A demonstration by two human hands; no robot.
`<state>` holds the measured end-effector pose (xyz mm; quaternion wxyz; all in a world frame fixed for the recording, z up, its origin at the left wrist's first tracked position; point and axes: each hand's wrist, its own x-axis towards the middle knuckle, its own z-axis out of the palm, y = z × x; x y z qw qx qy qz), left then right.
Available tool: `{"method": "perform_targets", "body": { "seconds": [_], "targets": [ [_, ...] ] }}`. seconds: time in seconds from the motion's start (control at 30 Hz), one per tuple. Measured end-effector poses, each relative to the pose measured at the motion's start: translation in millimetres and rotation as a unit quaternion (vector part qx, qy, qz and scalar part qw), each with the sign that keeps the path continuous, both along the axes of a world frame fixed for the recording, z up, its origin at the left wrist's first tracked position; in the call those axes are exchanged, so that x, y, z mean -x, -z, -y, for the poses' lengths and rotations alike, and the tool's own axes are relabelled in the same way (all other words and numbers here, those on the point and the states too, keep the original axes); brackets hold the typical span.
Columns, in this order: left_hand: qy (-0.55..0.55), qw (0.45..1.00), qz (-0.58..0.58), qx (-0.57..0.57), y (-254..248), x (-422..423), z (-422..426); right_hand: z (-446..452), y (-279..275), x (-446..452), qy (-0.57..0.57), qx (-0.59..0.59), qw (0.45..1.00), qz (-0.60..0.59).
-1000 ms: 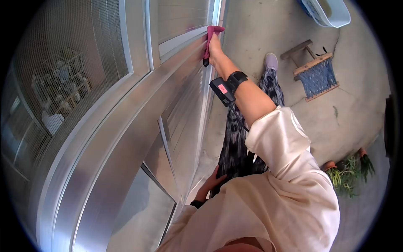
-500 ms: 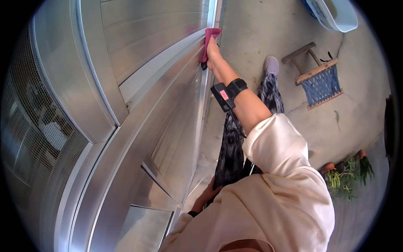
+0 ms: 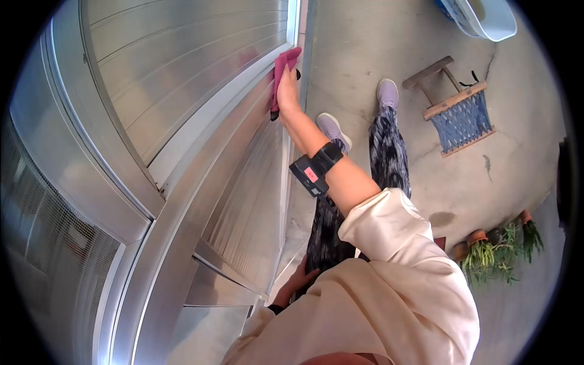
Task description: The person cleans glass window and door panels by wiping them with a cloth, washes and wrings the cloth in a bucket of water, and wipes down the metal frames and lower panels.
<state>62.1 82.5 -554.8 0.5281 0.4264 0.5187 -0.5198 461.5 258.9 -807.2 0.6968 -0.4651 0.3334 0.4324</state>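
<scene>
My right hand (image 3: 287, 91) holds a maroon cloth (image 3: 283, 68) against the metal rail of a silvery door (image 3: 231, 115), near its upper end. Small black bits show beside the cloth; what they are is unclear. A black device with a pink label (image 3: 310, 174) is strapped to my right forearm. Low in the view, my left hand (image 3: 299, 280) rests on the dark patterned trousers (image 3: 328, 243), its fingers spread and partly hidden by the cream shirt.
A wooden stool with blue webbing (image 3: 462, 121) lies on the concrete floor (image 3: 426, 176) to the right. Beyond it is a pale plastic tub (image 3: 496, 27). Potted plants (image 3: 486, 255) stand at the lower right. Mesh screen (image 3: 67, 243) covers the far left.
My right hand and the cloth have moved left and slightly down along the rail. The view has shifted along the door, and a second shoe has come into sight.
</scene>
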Motion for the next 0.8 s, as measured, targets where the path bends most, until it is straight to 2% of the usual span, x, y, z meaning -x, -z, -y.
{"method": "perform_targets", "body": {
  "seconds": [0.03,0.07,0.1,0.17,0.23,0.3,0.43,0.5,0.6,0.63,0.7,0.8],
  "targets": [
    [-0.005,1.000,-0.008,-0.006,2.1,0.8,2.4,-13.9,28.6,-11.3,-0.018,0.091,0.994,0.053],
    [-0.006,1.000,-0.007,-0.010,2.3,3.4,5.6,-7.4,55.4,-12.5,0.023,-0.014,0.999,-0.032],
    [-0.009,1.000,-0.006,-0.011,-0.8,6.2,10.3,-14.2,123.6,1.7,-0.011,0.012,1.000,-0.021],
    [0.002,1.000,-0.001,-0.019,1.3,9.7,15.6,-12.5,144.1,-5.3,0.002,-0.007,0.998,-0.064],
    [0.034,0.999,0.008,-0.019,3.8,20.9,22.6,-11.1,128.2,-8.6,0.020,-0.012,0.995,-0.092],
    [0.044,0.999,-0.015,-0.012,4.5,25.1,25.1,-10.9,87.4,1.4,0.018,0.011,0.998,-0.062],
    [0.079,0.997,0.004,-0.002,15.0,33.2,24.9,-1.3,-66.7,13.3,-0.058,0.056,0.995,0.066],
    [0.047,0.997,0.043,-0.046,15.2,37.3,28.9,6.3,-141.2,25.9,-0.075,0.056,0.989,0.118],
    [0.062,0.996,0.052,0.038,18.4,37.9,20.3,19.3,-245.1,36.1,-0.057,0.020,0.980,0.191],
    [0.058,0.996,0.063,0.033,14.6,34.3,18.1,16.2,-272.1,48.6,-0.035,0.036,0.974,0.223],
    [0.054,0.995,0.087,0.013,8.5,25.8,13.4,32.7,-319.9,54.2,-0.021,-0.035,0.957,0.289],
    [0.044,0.991,0.126,-0.013,0.1,3.8,7.2,51.3,-371.7,56.9,-0.027,-0.059,0.934,0.353]
  ]
}}
